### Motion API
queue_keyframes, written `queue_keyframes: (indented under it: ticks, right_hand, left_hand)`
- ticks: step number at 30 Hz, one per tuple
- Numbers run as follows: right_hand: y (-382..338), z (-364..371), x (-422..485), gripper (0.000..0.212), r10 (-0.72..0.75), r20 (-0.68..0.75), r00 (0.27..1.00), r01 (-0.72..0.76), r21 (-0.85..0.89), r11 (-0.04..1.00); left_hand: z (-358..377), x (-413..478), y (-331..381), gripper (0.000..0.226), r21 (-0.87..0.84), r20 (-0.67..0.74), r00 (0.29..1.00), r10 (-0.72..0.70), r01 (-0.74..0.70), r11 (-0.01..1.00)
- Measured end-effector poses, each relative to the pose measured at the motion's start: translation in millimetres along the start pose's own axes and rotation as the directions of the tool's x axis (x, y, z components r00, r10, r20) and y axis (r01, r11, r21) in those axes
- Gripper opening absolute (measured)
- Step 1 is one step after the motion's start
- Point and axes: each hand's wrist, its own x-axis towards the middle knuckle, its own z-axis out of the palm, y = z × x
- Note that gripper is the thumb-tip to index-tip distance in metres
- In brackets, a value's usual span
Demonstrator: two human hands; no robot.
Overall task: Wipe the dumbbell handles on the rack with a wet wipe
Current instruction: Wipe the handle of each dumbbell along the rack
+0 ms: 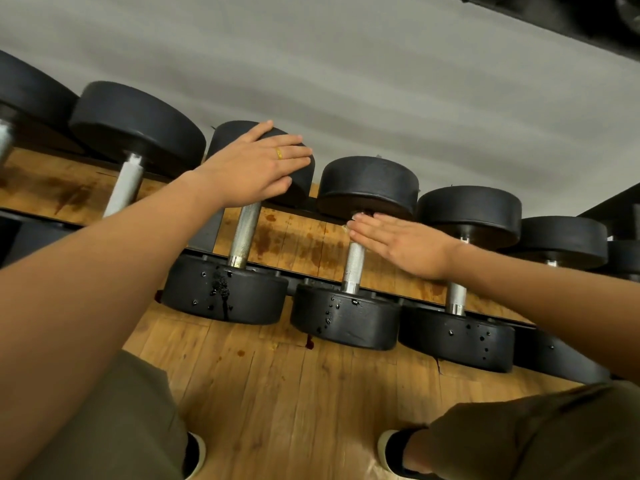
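Step in hand, as judged: the wiping of one handle (355,268), that of the middle dumbbell (346,320) on the rack (298,284).

The right hand (405,247) is lying flat across the far end of this handle, just below the dumbbell's far weight. Its fingers are straight and together, pressing rather than gripping. A pale edge is showing at its fingertips. This is probably the wipe (346,227), but too little is showing to confirm it.

The left hand (256,164) is resting palm down, fingers extended, on the rear head (301,188) of the neighbouring dumbbell to the left. It is holding nothing and appears to be steadying.

Next move, as judged: the right hand is going to need to wrap the wipe round the bar and draw it toward the near weight, covering the bare knurled length.
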Motion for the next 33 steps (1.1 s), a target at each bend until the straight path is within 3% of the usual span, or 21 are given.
queue_keyframes:
  ticks: [6,8,13,15,17,20,23,28,33]
  right_hand:
    - [-30,12,-15,0.089,-0.268,0.147,0.952,0.255,0.105,0.961]
    - [-18,7,-13,0.086,-0.24,0.154,0.958,0.231,0.077,0.97]
    - [-4,-7,-9,0.087,0.062,0.11,0.992,-0.068,0.053,0.996]
    - [-20,-1,-11,0.09,0.005,0.101,0.995,-0.016,0.108,0.994]
    - [-37,4,-13,0.089,-0.146,0.165,0.976,0.118,0.167,0.979]
    - [-33,4,-11,0.085,-0.264,0.212,0.941,0.234,0.155,0.96]
    - [-17,-3,-4,0.08,-0.238,0.24,0.941,0.214,0.12,0.969]
    - [-6,-13,-4,0.081,0.022,0.149,0.989,-0.039,0.112,0.993]
    - [-44,0,-20,0.086,-0.2,0.206,0.958,0.16,0.197,0.967]
  left_hand:
    - [-3,0,1,0.052,-0.011,0.011,1.0,-0.005,0.005,1.0]
    - [-2,0,2,0.052,-0.012,0.011,1.0,-0.006,0.006,1.0]
    - [-3,0,1,0.052,-0.015,0.013,1.0,-0.009,0.009,1.0]
    - [-3,0,1,0.052,-0.016,0.012,1.0,-0.006,0.006,1.0]
    - [-3,0,1,0.051,-0.012,0.009,1.0,-0.004,0.004,1.0]
    - [-3,0,2,0.051,-0.017,0.014,1.0,-0.007,0.007,1.0]
    - [-3,0,2,0.051,-0.02,0.017,1.0,-0.009,0.009,1.0]
    - [-3,0,1,0.052,-0.021,0.03,1.0,-0.005,0.006,1.0]
    - [-5,0,2,0.052,-0.011,0.033,0.999,-0.001,0.001,1.0]
